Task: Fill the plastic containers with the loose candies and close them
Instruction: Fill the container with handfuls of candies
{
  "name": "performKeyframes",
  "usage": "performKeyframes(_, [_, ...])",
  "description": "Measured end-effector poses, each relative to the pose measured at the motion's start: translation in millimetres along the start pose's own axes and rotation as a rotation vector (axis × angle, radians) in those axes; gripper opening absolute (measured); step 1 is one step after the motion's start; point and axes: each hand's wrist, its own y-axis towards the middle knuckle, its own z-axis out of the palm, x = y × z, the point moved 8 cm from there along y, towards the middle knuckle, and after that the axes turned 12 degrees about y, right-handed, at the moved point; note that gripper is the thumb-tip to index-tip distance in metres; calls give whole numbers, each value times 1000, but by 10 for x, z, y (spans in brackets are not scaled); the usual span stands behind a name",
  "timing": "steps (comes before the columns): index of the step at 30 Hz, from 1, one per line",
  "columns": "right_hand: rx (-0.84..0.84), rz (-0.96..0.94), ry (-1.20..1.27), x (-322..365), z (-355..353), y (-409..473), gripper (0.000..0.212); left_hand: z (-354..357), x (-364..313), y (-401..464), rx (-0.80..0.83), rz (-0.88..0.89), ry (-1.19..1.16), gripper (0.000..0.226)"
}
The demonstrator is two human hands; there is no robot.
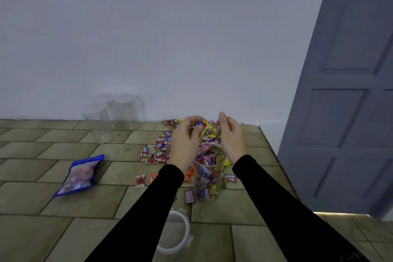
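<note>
Multicoloured candies; blue bag; black sleeves; tan tile-patterned table; grey door.

I see the open container upright on the table, part-filled with candies, between both forearms. Candy pile lies behind and left of it, under both hands. Lid lies nearer me, in front. Bag lies flat, well left. Three empty containers stand far left against the wall. Door at right.

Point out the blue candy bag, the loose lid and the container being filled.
blue candy bag (pixel 79 176): head view, middle of its face.
loose lid (pixel 187 226): head view, right rim.
container being filled (pixel 207 178): head view, clear side wall.
</note>
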Motion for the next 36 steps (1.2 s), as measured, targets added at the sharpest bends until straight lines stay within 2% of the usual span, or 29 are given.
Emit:
performKeyframes(14, [-89,50,60,-105,82,-117,40,182,75,-128,78,-6,70,20])
performKeyframes(22, [-104,63,60,-159,66,-100,40,238,103,-136,152,-69,16,14])
performKeyframes(27, [-88,47,52,-150,77,-106,42,131,168,-236,127,-143,-193,30])
performKeyframes(29, [-70,50,44,-152,87,-105,41,148,244,-306,162,-144,-264,43])
performKeyframes(33, [8,17,-8,-192,108,-81,41,282,447,-407,343,-98,-117,95])
performKeyframes(36, [126,-43,-119,-200,157,-113,35,338,462,-436,449,-56,-31,103])
